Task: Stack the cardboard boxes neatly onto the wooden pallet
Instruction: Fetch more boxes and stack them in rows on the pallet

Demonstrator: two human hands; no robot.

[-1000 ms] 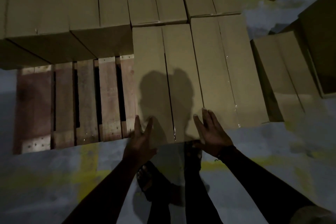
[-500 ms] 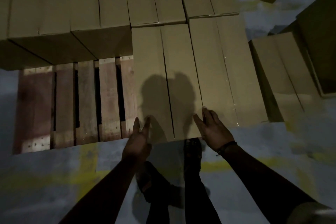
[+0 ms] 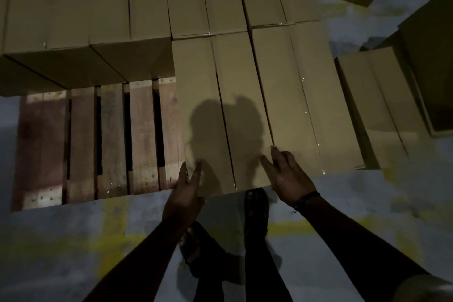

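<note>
- Grip open, fingers straight, clamped on nothing: left hand (image 3: 186,191) and right hand (image 3: 289,179) lie at the near corners of cardboard box (image 3: 220,110).
- Box sits on wooden pallet (image 3: 49,149), flush against neighbour box (image 3: 308,95) on the right.
- Slats (image 3: 139,135) show to its left; taller stack (image 3: 73,7) behind.
- Loose box (image 3: 377,110) on floor (image 3: 73,252), far right.

The grey concrete floor (image 3: 61,265), smeared with worn yellow paint (image 3: 289,228), carries a wooden pallet (image 3: 110,140) whose left slats lie bare with dark gaps between them. Cardboard boxes (image 3: 301,95) cover the rest of the pallet, pressed side by side and standing higher at the far left. Just off its right end a lower box (image 3: 377,105) sits on the floor, and two sandalled feet (image 3: 256,206) stand at the near edge.
</note>
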